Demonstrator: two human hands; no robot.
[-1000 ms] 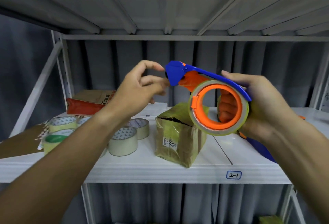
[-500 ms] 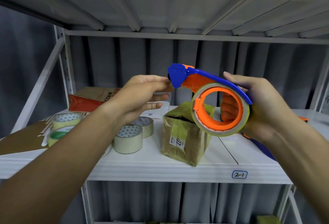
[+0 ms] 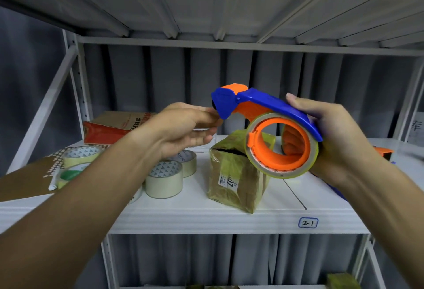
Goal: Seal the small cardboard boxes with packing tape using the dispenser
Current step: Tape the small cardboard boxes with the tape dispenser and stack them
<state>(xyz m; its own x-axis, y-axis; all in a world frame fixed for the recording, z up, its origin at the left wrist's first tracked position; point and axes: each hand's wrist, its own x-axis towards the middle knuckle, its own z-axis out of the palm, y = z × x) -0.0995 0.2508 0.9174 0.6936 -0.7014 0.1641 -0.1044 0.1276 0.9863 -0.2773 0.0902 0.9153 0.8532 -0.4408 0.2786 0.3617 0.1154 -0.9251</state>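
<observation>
Head view, left to right: at the shelf's point(image 3: 183, 217) left edge lie a brown card sheet point(image 3: 25, 178) and a cluster of tape rolls point(image 3: 164, 178), with a flat red-and-tan box point(image 3: 114, 125) behind them near the back edge. The left hand point(image 3: 183, 128) is raised above the rolls, its fingertips point(image 3: 213, 119) meeting at the blue nose of the dispenser point(image 3: 268, 109), apparently feeling for the tape end; whether any tape is actually pinched cannot be told. Just right of the rolls, near the shelf's middle, the box point(image 3: 236, 181) sits skewed, one corner toward the front edge, wrapped in yellowish tape, with a dark gap showing along its top. The right hand point(image 3: 339, 142) grips the dispenser from the right, fingers curled through the orange core, holding it in the air above and just in front of the box. The dispenser's long axis runs left and slightly up, nose toward the left hand, so the box lies directly below both hands, the right one nearer. A label reading 2-1 point(image 3: 308, 222) marks the front edge
</observation>
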